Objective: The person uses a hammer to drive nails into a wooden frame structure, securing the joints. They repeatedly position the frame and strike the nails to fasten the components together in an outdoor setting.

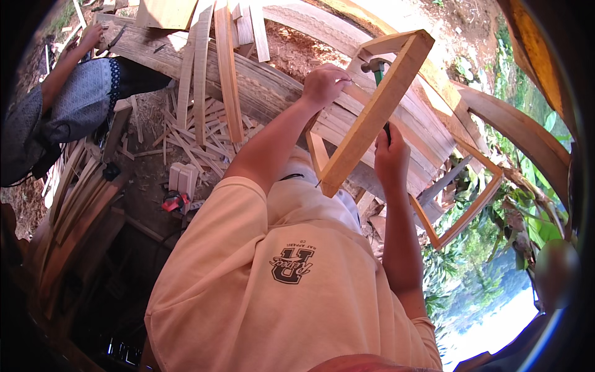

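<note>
Outdoors at a woodworking spot, seen from above the person's head, two bare arms reach up and away from a pale cream T-shirt [291, 279] toward a wooden frame [372, 118]. That frame is a rectangle of light planed bars, tilted on edge, its near corner low by the person's chest and its far corner high at the upper right.

The left hand [325, 84] is closed on the far side of the frame near its upper bar, the grip curled tight around the wood. The right hand [390, 155] is wrapped in a fist around the dark handle of a hammer [375, 67]; the green shaft runs up behind the frame's long front bar, and the metal head sits inside the frame's top corner, close to the left hand. Whether the head touches the wood cannot be told.

Behind the frame lies a broad weathered plank worktop [266, 87]. Long thin wooden slats [226, 68] lean across it, and a heap of short offcuts [192, 139] covers the ground to the left. A second, open wooden frame [471, 204] rests at the right, over green foliage.

At the upper left, another person in a blue patterned sleeve [87, 93] stretches a hand [92, 36] toward the plank's far end.
</note>
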Demonstrator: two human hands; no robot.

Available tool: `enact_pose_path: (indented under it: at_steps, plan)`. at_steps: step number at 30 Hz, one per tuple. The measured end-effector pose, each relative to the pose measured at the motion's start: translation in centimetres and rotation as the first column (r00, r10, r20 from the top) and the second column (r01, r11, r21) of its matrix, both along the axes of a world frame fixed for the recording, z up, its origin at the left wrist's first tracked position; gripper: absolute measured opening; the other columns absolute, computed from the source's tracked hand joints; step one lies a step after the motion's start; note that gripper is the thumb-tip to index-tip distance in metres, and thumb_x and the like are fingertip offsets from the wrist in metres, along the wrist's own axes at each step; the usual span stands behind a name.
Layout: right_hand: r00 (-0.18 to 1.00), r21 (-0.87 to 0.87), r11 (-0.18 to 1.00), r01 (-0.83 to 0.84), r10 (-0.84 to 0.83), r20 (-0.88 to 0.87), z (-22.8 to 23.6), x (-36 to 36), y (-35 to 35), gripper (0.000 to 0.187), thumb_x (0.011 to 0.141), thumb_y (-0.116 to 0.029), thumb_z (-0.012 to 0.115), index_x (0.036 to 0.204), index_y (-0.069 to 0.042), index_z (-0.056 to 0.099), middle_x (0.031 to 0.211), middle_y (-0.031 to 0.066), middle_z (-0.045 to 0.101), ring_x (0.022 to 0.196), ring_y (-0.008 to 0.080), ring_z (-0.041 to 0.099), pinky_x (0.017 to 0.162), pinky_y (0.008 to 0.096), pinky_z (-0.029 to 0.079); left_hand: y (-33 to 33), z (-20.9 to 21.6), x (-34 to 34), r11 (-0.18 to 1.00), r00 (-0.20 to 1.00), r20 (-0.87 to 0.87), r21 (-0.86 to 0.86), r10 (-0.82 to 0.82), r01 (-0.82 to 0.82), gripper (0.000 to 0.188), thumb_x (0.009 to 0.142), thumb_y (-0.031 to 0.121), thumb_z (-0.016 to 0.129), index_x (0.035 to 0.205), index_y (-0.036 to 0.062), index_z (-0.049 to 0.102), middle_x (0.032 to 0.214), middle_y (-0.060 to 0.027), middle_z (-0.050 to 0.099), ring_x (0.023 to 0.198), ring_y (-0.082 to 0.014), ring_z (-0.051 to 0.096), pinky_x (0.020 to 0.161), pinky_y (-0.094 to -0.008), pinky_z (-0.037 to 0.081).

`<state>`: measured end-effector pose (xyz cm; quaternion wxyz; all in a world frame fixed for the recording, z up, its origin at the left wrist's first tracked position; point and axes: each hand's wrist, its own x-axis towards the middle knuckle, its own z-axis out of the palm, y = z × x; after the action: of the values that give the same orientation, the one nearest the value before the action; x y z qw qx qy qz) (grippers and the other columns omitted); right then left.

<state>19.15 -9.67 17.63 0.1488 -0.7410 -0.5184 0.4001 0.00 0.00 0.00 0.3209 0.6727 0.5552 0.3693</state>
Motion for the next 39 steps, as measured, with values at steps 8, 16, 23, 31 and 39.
enact_pose_path:
  at_steps: [8,16,23,31,39]
  plan:
    - [0.995,-0.009,0.997,0.075,-0.075,-0.065,-1.4,0.3,-2.0,0.021,0.104,-0.015,0.057,0.109,0.004,0.065,0.073,0.0175,0.063,0.061,0.0293,0.061,0.061,0.0435,0.047,-0.4,-1.1,-0.6,1.000,1.000,-0.019,0.009,-0.018,0.018,0.006,0.083,0.014,0.079,0.088,0.0143,0.083,0.095,-0.0027,0.079,0.093,-0.0231,0.073,0.083,-0.0379,0.059]
    - [0.879,-0.202,0.907,0.370,-0.412,-0.241,0.8,5.5,-8.7,0.018,0.107,-0.016,0.055,0.103,0.000,0.065,0.069,0.0010,0.055,0.056,0.0081,0.052,0.050,0.0282,0.041,-0.5,2.9,-2.7,0.988,0.972,0.179,-0.041,0.153,-0.148,0.027,0.096,0.023,0.074,0.115,0.0042,0.076,0.116,-0.0136,0.077,0.102,-0.0230,0.073,0.093,-0.0357,0.057]
    - [0.795,-0.229,0.870,0.436,-0.492,-0.355,1.1,10.8,-15.4,0.021,0.110,-0.015,0.052,0.122,-0.001,0.062,0.074,-0.0023,0.050,0.050,0.0037,0.041,0.044,0.0229,0.033,-7.0,27.4,-1.3,0.800,0.793,0.509,0.291,0.335,-0.525,0.015,0.104,0.003,0.057,0.116,-0.0007,0.064,0.112,-0.0122,0.071,0.104,-0.0210,0.066,0.093,-0.0364,0.052]
    - [0.635,-0.151,0.823,0.548,-0.526,-0.566,4.1,14.4,-10.1,0.024,0.110,-0.015,0.053,0.127,-0.001,0.061,0.075,-0.0034,0.051,0.051,0.0029,0.043,0.044,0.0225,0.035,-13.8,14.6,15.7,0.970,0.984,0.043,0.179,-0.175,0.164,0.034,0.089,0.002,0.068,0.122,0.0014,0.059,0.118,-0.0170,0.066,0.113,-0.0376,0.064,0.099,-0.0473,0.052]
    - [0.837,-0.207,0.954,0.215,-0.289,-0.465,3.3,13.6,-4.1,0.037,0.106,-0.012,0.055,0.140,0.000,0.059,0.075,-0.0011,0.056,0.058,0.0043,0.049,0.051,0.0243,0.040,-2.9,1.2,17.4,0.981,0.823,-0.568,0.171,0.024,0.089,0.072,0.099,0.046,0.058,0.158,0.0083,0.042,0.166,-0.0154,0.036,0.159,-0.0322,0.024,0.130,-0.0507,0.017]
